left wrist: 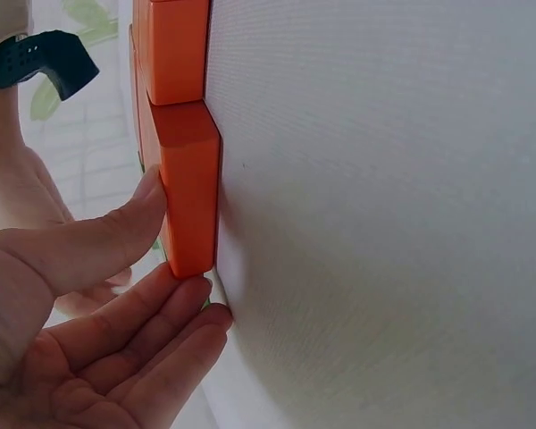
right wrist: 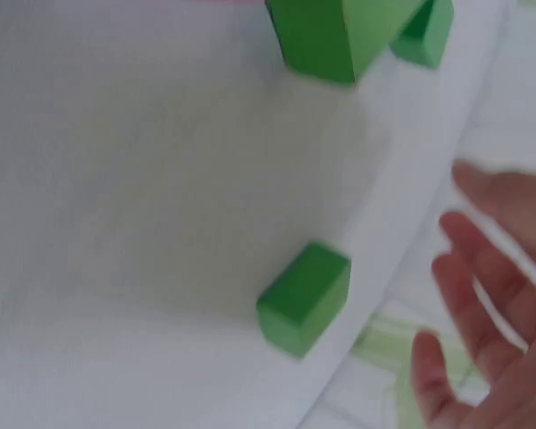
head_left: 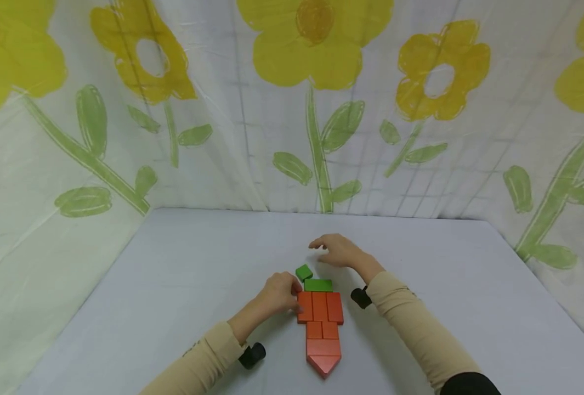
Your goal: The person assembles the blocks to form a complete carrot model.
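Observation:
Red-orange wooden blocks form a flat arrow-like figure on the white table, its triangular point facing me. My left hand holds the upper left orange block by its far end, thumb on the upper face and fingers at the end face. Across the figure's top lies a long green block. A small green block sits turned at an angle by its left corner. Above the table, beyond the figure, my right hand hovers with spread fingers and holds nothing. Near it, another small green block lies apart in the right wrist view.
The white table ends at a hanging cloth printed with yellow flowers. Both wrists carry black cameras, the left wrist camera low beside the figure and the right wrist camera to its right.

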Motion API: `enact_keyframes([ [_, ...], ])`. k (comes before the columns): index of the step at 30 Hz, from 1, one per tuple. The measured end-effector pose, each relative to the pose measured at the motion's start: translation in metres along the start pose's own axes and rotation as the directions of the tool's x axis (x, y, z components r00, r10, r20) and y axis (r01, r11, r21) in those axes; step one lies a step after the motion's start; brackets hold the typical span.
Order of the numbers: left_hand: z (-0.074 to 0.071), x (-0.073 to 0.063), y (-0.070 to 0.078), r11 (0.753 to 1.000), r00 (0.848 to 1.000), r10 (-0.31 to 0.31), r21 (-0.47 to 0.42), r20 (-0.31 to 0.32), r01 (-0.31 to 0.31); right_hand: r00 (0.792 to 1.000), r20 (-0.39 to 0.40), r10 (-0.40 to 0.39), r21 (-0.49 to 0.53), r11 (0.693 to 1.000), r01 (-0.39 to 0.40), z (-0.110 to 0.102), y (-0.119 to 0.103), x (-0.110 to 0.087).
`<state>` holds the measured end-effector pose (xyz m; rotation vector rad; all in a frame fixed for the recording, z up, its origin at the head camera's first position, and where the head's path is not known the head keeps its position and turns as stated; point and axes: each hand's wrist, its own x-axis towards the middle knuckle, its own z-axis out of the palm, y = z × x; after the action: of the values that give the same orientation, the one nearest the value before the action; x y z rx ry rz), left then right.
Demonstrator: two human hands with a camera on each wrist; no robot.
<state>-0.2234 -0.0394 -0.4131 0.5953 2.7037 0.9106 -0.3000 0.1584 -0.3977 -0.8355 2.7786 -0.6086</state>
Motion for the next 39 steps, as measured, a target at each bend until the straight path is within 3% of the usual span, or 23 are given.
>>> enact_keyframes([
  [3, -0.001, 0.000, 0.002, 1.000, 1.000, -0.024, 0.001, 0.005, 0.024, 0.991, -0.069, 0.119, -0.016, 0.993, -0.120, -0.010, 0.008, -0.005],
  [7, 0.000, -0.001, 0.002, 0.999, 0.999, -0.033, -0.006, 0.004, 0.033, 0.981, -0.004, 0.192, -0.026, 0.981, -0.192, -0.016, 0.019, -0.012],
  [10, 0.000, -0.001, 0.002, 1.000, 1.000, -0.029, -0.007, 0.001, 0.029, 0.981, 0.063, 0.181, -0.053, 0.983, -0.178, -0.016, 0.025, -0.016],
  [13, 0.000, -0.001, 0.001, 1.000, 1.000, -0.030, -0.002, 0.000, 0.030, 0.983, 0.076, 0.167, -0.076, 0.984, -0.161, -0.014, 0.029, -0.020],
  [26, 0.001, 0.000, 0.000, 1.000, 1.000, -0.027, -0.012, -0.006, 0.027, 0.989, 0.000, 0.150, -0.110, 0.983, -0.149, -0.012, 0.034, -0.029],
  [32, 0.002, 0.000, 0.000, 1.000, 1.000, -0.025, -0.013, -0.010, 0.025, 0.980, -0.062, 0.188, -0.032, 0.981, -0.190, 0.001, 0.032, -0.039],
  [39, 0.002, -0.002, 0.001, 1.000, 1.000, -0.024, -0.006, -0.018, 0.023, 0.982, -0.118, 0.149, -0.062, 0.986, -0.157, 0.015, 0.027, -0.046],
])
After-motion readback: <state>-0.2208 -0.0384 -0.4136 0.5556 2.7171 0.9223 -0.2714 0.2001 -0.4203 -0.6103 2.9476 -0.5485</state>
